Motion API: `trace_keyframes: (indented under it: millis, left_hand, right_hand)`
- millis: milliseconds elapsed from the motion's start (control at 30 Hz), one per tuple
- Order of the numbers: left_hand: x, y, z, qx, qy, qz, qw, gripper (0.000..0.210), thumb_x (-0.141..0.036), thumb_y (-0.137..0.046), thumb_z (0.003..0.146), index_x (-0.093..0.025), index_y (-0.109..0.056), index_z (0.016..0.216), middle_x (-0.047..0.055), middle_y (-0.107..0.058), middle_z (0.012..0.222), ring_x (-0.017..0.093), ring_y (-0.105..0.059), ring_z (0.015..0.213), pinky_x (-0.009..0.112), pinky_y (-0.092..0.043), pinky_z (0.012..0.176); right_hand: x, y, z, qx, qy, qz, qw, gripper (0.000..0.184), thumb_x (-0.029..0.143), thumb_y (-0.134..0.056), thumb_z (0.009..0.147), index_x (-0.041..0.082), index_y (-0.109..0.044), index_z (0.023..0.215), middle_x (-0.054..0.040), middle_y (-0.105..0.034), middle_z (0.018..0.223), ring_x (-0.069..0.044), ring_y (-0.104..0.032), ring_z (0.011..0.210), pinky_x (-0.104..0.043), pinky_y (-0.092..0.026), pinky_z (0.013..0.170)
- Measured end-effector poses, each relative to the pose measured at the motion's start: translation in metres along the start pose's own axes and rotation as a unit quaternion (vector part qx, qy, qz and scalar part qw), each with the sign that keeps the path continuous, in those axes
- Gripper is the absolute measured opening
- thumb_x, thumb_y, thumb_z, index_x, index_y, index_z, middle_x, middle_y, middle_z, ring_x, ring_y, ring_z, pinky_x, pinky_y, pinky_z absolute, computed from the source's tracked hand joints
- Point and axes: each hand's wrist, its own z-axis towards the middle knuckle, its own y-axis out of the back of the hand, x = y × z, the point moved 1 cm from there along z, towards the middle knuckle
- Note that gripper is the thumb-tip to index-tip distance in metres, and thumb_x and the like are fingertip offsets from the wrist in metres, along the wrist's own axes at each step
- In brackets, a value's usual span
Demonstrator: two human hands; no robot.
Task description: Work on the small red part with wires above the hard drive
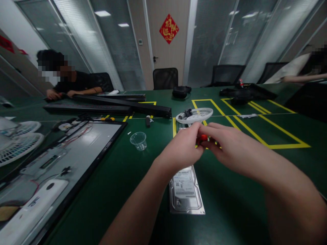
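Observation:
My left hand (182, 148) and my right hand (226, 141) meet above the table, their fingers curled and touching. A small red object (203, 137) shows between them, gripped by my right fingers; most of it is hidden, so its kind is unclear. My left fingertips are also covered, and I cannot make out what they hold. Beneath my left wrist a silver hard drive (186, 190) lies flat, label side up, its far end hidden by my hands. Just beyond my hands stands a white mesh basket (208, 114) with dark and metallic parts inside.
A clear plastic cup (138, 140) stands left of my hands. An opened flat display panel (84, 160) fills the left side, with a white device (33, 211) on it. Long black bars (153, 108) lie farther back. A person (76, 81) sits across, hands on the bars.

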Motion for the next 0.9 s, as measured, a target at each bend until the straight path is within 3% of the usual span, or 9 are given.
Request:
trace_keyframes:
  millis: [100,167,267,333,467,600,667,800,900]
  left_hand:
    - [-0.0004,-0.0011,-0.0001,-0.001,-0.007,0.002,1.0,0.031,-0.008,-0.063,0.088,-0.02,-0.061,0.116,0.011,-0.077,0.116,0.029,-0.074,0.108,0.043,-0.06,0.091]
    - [-0.0007,-0.0017,0.0004,-0.002,-0.015,0.019,1.0,0.028,-0.01,-0.066,0.085,-0.019,-0.061,0.111,0.012,-0.076,0.118,0.03,-0.073,0.108,0.044,-0.06,0.091]
    - [-0.0004,-0.0014,0.0007,-0.003,-0.006,0.011,1.0,0.025,-0.008,-0.063,0.085,-0.02,-0.061,0.107,0.011,-0.077,0.116,0.028,-0.074,0.105,0.042,-0.06,0.089]
    - [-0.0004,-0.0006,0.0005,-0.002,0.001,-0.002,1.0,0.027,-0.008,-0.063,0.087,-0.02,-0.061,0.11,0.011,-0.078,0.115,0.027,-0.074,0.104,0.041,-0.061,0.089]
    - [-0.0017,0.0011,-0.0002,-0.004,0.012,-0.009,1.0,0.032,-0.008,-0.067,0.088,-0.021,-0.062,0.116,0.011,-0.078,0.117,0.027,-0.075,0.108,0.041,-0.062,0.092]
    - [-0.0032,0.0012,0.0001,0.0,0.005,0.011,1.0,0.027,-0.01,-0.07,0.085,-0.02,-0.063,0.109,0.011,-0.077,0.116,0.028,-0.074,0.105,0.044,-0.061,0.094]
    - [-0.003,0.0011,0.0,0.002,0.009,0.019,1.0,0.025,-0.008,-0.066,0.085,-0.02,-0.062,0.107,0.011,-0.077,0.114,0.028,-0.074,0.103,0.044,-0.061,0.093]
    - [-0.0017,0.0016,-0.0009,0.004,0.015,0.006,1.0,0.031,-0.007,-0.064,0.088,-0.02,-0.061,0.116,0.01,-0.077,0.115,0.028,-0.074,0.107,0.041,-0.061,0.091]
    - [-0.0023,0.0021,-0.0013,0.005,0.01,-0.001,1.0,0.034,-0.007,-0.063,0.088,-0.02,-0.06,0.119,0.011,-0.077,0.118,0.028,-0.075,0.109,0.039,-0.061,0.091]
  right_hand:
    - [-0.0018,-0.0005,0.0018,0.008,-0.016,-0.021,1.0,0.025,0.01,-0.06,0.096,0.022,-0.073,0.113,-0.0098,-0.077,0.113,-0.026,-0.071,0.092,-0.037,-0.049,0.076]
    - [-0.0027,-0.0009,0.0032,0.014,-0.046,-0.04,0.998,0.016,0.023,-0.064,0.102,0.021,-0.075,0.113,-0.0103,-0.079,0.106,-0.026,-0.07,0.084,-0.037,-0.046,0.07]
    - [-0.003,-0.0003,0.0029,0.012,-0.071,-0.05,0.996,0.021,0.038,-0.066,0.105,0.021,-0.076,0.114,-0.0103,-0.08,0.099,-0.026,-0.069,0.078,-0.037,-0.045,0.067]
    - [-0.0028,0.0009,0.0012,0.004,-0.042,-0.032,0.999,0.019,0.03,-0.065,0.105,0.022,-0.075,0.119,-0.0105,-0.08,0.106,-0.026,-0.071,0.085,-0.037,-0.048,0.071]
    - [-0.0035,0.0014,-0.0002,-0.009,0.016,0.003,1.0,0.038,0.005,-0.056,0.096,0.023,-0.074,0.123,-0.0107,-0.078,0.117,-0.026,-0.072,0.097,-0.037,-0.052,0.082]
    - [-0.0036,-0.0006,0.0021,0.007,-0.034,-0.021,0.999,0.016,0.024,-0.063,0.104,0.022,-0.076,0.114,-0.0103,-0.08,0.105,-0.027,-0.071,0.085,-0.038,-0.049,0.073]
    - [-0.0024,-0.0003,0.0019,0.006,-0.047,-0.03,0.998,0.018,0.035,-0.067,0.105,0.021,-0.076,0.114,-0.01,-0.079,0.102,-0.027,-0.07,0.082,-0.038,-0.047,0.07]
    - [0.0005,0.0021,-0.0005,-0.012,0.008,0.007,1.0,0.026,0.015,-0.059,0.102,0.023,-0.073,0.122,-0.0099,-0.077,0.117,-0.026,-0.072,0.096,-0.039,-0.051,0.081]
    - [-0.0001,0.0016,-0.0002,-0.009,0.021,0.014,1.0,0.035,0.006,-0.054,0.097,0.022,-0.073,0.121,-0.01,-0.077,0.117,-0.025,-0.072,0.098,-0.037,-0.051,0.081]
